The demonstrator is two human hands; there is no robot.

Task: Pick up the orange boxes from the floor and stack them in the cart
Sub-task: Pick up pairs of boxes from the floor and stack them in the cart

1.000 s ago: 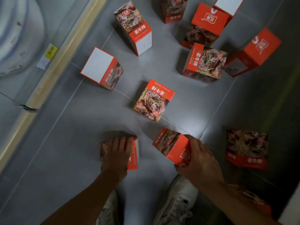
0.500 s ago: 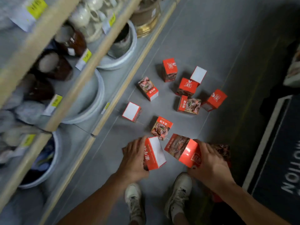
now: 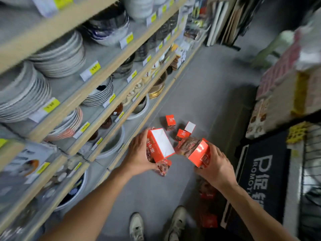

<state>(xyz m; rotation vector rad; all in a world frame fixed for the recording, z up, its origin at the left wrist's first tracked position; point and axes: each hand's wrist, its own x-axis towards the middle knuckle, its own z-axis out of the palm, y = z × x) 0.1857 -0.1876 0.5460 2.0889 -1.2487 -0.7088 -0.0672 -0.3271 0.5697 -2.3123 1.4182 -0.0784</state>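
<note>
Above the grey floor [image 3: 199, 87], beside the shelf's lower edge, I see my left hand [image 3: 139, 153] gripping one orange box [image 3: 160, 145], white face up, and my right hand [image 3: 214, 166] gripping another [image 3: 194, 150]. Three more boxes [image 3: 180, 126] lie on the floor behind them.

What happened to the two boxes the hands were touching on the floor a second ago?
Both got lifted. The left hand now holds its box up in the air, and the right hand holds the other box up beside it. The other orange boxes stayed on the floor.
</note>
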